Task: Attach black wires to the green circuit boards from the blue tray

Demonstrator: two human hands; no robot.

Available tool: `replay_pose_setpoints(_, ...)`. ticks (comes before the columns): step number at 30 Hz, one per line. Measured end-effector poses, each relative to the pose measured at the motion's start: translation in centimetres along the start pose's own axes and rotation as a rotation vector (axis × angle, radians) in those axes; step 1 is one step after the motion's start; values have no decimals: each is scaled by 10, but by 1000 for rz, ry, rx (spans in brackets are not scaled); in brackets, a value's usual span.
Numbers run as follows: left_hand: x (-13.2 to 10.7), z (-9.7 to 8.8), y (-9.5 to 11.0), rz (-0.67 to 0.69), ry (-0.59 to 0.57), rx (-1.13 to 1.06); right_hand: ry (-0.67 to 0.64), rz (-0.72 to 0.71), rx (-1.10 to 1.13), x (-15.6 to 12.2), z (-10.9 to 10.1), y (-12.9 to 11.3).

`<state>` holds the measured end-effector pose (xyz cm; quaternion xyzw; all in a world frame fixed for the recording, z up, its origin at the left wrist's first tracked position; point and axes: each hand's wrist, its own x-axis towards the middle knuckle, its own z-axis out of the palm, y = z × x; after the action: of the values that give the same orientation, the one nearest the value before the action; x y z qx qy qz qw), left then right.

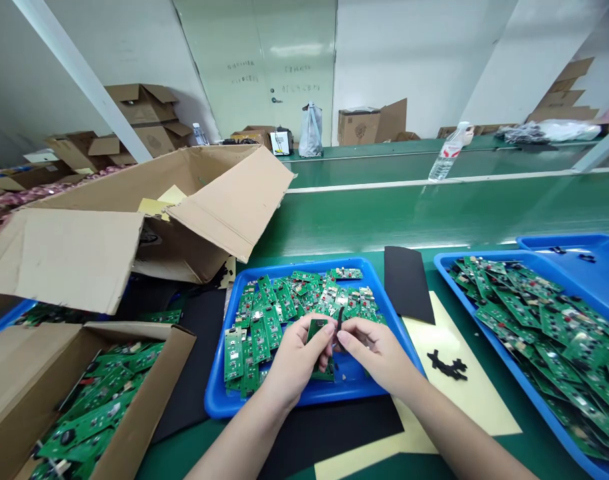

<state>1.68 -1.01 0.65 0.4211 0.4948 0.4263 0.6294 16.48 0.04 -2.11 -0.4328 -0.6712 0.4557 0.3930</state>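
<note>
My left hand (297,360) grips a small green circuit board (316,330), held upright over the middle blue tray (219,393). Fingers of my right hand (377,350) pinch a small black piece (339,320) right against that board. Both hands hover above the tray's near half, where many loose green circuit boards (284,303) lie piled. Several small black pieces (448,365) rest on a pale yellow sheet (464,393) to the right of my right hand.
A second blue tray (489,340) heaped with boards stands at the right, another blue tray (574,243) behind it. Open cardboard boxes (149,393) with boards sit at the left. A black sheet (408,283), a green conveyor (434,213) and a water bottle (447,157) lie beyond.
</note>
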Motion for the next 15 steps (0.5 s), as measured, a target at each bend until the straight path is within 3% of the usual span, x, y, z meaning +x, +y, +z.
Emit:
replay_pose_setpoints(8, 2, -4, 4, -53, 18, 30, -21, -10, -118, -2, -5, -5)
replay_pose_setpoints(12, 4, -12, 10, -42, 75, -72, 53, -116, -241, -5, -12, -8)
replay_pose_setpoints(15, 4, -12, 10, -23, -3, -122, 70, -260, -356, -6, -13, -7)
